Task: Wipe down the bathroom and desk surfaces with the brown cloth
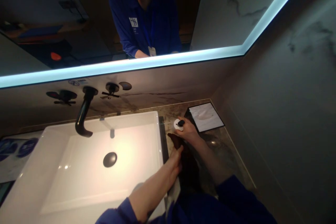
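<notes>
On the counter to the right of the sink, my right hand point(188, 130) is wrapped round a white pump bottle point(176, 126) with a black top. My left hand point(175, 161) is closed on a dark brown cloth point(189, 168), a little nearer to me than the bottle. One corner of the cloth sticks up past my left fingers, close to the bottle. Most of the cloth hangs down in shadow between my forearms, so its lower end is hard to make out.
A white rectangular sink point(136, 120) with a black drain cover point(110, 160) fills the left. Above it, a black spout point(83, 115) and cross handles stick out of the wall. A marble-patterned tray or box point(207, 116) lies behind my right hand. A lit mirror point(157, 57) spans the wall.
</notes>
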Demonstrator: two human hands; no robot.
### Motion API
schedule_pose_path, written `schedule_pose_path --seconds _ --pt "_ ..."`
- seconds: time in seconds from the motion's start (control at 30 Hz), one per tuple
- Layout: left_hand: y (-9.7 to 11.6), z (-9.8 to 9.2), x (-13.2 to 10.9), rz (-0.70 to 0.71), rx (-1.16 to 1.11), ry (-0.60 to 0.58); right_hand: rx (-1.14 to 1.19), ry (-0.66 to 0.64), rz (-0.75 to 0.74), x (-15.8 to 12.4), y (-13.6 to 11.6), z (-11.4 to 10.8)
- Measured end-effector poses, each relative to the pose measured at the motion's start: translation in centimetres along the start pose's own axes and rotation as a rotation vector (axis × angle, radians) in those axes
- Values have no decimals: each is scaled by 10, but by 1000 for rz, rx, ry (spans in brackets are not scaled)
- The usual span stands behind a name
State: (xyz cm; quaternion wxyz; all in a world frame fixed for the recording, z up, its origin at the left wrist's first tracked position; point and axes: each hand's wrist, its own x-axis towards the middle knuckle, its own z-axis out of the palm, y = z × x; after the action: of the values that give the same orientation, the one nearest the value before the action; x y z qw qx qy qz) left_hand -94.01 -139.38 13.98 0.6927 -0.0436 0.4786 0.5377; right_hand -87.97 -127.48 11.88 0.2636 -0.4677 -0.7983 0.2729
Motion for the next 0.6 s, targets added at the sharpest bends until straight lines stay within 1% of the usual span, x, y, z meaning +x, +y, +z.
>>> schedule_pose_path --seconds 0.07,0.13,0.23,0.3,0.4,0.47,0.53,0.6 --pt "0 -3 -10 -30 -1 -19 9 6 -32 -36 11 -6" --pt "-1 -5 -22 -62 11 -12 8 4 -33 -76 26 -14" --pt "0 -4 -34 -116 50 52 -16 39 79 -131 52 -31" --pt "3 2 -35 -138 91 90 -48 72 207 -155 70 -47" --pt "11 16 -22 -122 127 137 -95 126 394 -171 94 -75" --pt "19 26 -7 -64 140 153 -83 145 468 -174 106 -96" --pt "28 36 7 12 152 153 -31 83 485 -178 114 -119" --pt "36 44 20 88 157 157 -16 30 499 -184 113 -146"
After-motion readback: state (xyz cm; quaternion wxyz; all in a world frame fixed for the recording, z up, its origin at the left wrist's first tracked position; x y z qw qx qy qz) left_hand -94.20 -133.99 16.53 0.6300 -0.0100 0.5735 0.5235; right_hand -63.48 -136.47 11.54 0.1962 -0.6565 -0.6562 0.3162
